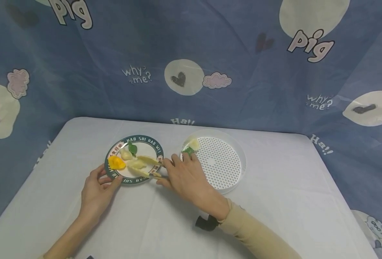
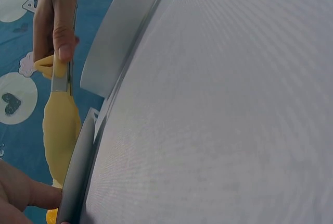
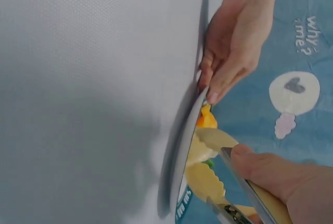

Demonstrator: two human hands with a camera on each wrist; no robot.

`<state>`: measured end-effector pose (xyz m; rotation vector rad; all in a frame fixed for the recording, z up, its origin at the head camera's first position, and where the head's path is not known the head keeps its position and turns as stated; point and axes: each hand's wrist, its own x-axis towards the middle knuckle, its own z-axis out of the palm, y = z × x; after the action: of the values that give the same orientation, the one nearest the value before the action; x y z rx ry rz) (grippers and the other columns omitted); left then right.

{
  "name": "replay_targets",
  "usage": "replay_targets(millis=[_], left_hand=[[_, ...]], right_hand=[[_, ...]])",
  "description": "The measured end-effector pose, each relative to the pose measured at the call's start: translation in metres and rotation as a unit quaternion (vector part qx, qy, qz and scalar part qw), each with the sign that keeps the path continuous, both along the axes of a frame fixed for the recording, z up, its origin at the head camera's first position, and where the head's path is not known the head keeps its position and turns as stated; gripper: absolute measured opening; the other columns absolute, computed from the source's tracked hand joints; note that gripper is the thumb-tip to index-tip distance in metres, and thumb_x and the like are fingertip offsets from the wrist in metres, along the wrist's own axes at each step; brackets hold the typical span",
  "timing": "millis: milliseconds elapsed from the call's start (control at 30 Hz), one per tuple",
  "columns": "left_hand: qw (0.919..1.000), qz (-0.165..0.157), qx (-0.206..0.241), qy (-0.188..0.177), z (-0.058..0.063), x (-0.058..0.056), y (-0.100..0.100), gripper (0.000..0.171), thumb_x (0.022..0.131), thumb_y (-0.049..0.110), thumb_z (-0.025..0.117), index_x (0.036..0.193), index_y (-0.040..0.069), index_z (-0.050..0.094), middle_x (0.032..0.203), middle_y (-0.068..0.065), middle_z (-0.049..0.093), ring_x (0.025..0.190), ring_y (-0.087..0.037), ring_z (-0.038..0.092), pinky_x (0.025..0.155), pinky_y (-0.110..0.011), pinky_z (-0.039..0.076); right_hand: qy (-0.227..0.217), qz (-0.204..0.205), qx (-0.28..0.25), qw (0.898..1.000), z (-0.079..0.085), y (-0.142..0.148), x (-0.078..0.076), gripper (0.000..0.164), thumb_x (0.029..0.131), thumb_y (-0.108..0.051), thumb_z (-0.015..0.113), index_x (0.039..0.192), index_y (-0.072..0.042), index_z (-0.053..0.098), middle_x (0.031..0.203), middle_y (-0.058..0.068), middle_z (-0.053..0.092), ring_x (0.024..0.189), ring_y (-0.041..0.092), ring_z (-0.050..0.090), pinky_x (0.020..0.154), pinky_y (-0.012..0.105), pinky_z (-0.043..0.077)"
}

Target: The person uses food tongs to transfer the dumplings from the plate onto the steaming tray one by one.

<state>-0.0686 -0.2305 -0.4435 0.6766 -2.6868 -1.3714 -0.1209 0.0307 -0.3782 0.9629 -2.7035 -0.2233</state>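
- Left hand: pinches the plate's near-left rim, thumb on top, fingertips below.
- Right hand: grips the tongs from the right, its sleeve slanting to the near right.
- Tongs: over the plate, long axis running roughly left to right, pale tips pointing left and slightly far, arms spread with a pale piece between them; whether they squeeze it, I cannot tell.
- Plate: flat on the bench, left of the tray; a yellow piece sits on its left, a green leaf on its far part.
- Tray: round, holed, right of the plate, green and pale bits at its far-left edge.
- Backdrop: blue printed cloth beyond.
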Motion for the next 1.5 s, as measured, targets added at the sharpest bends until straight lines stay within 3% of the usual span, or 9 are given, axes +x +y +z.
replay_targets(millis=[200,433,833,1100,1500], left_hand=[[1.0,-0.002,-0.005,-0.005,0.0,0.0,0.002,0.086,0.103,0.024,0.072,0.167,-0.006,0.024,0.154,-0.03,0.047,0.12,-0.038,0.062,0.07,-0.005,0.042],[0.9999,-0.003,-0.007,-0.015,0.001,-0.001,0.0,0.086,0.104,0.027,0.071,0.167,-0.005,0.023,0.156,-0.03,0.046,0.121,-0.038,0.062,0.07,-0.005,0.042],[0.9999,-0.012,-0.007,-0.004,-0.001,0.001,-0.003,0.085,0.103,0.027,0.071,0.167,-0.007,0.025,0.155,-0.031,0.048,0.121,-0.04,0.064,0.069,-0.006,0.044],[1.0,-0.009,-0.004,-0.003,-0.001,0.0,-0.001,0.085,0.103,0.026,0.071,0.166,-0.007,0.024,0.154,-0.032,0.047,0.121,-0.04,0.063,0.068,-0.007,0.045],[0.9999,-0.01,-0.001,-0.007,0.001,-0.002,-0.001,0.086,0.104,0.028,0.07,0.167,-0.006,0.024,0.155,-0.032,0.046,0.122,-0.04,0.062,0.068,-0.005,0.042]], right_hand=[[-0.015,-0.012,-0.007,1.0,0.007,0.012,0.001,0.054,0.101,-0.073,0.054,0.117,-0.021,0.064,0.1,-0.001,0.071,0.096,0.026,0.069,0.079,0.038,0.052],[-0.021,-0.035,-0.009,0.999,0.018,0.029,-0.001,0.056,0.101,-0.073,0.055,0.118,-0.02,0.064,0.101,-0.002,0.069,0.08,0.022,0.057,0.067,0.033,0.04],[-0.046,-0.088,-0.023,0.995,0.033,0.064,-0.005,0.061,0.102,-0.071,0.054,0.123,-0.015,0.064,0.092,0.001,0.062,0.079,0.026,0.058,0.075,0.04,0.052],[-0.036,-0.119,-0.027,0.992,0.042,0.089,-0.007,0.064,0.101,-0.071,0.057,0.129,-0.013,0.066,0.092,0.003,0.064,0.076,0.026,0.055,0.069,0.037,0.045],[0.0,-0.143,-0.048,0.989,0.04,0.129,-0.012,0.059,0.099,-0.064,0.066,0.114,-0.007,0.064,0.081,0.006,0.054,0.066,0.027,0.045,0.062,0.037,0.038]])
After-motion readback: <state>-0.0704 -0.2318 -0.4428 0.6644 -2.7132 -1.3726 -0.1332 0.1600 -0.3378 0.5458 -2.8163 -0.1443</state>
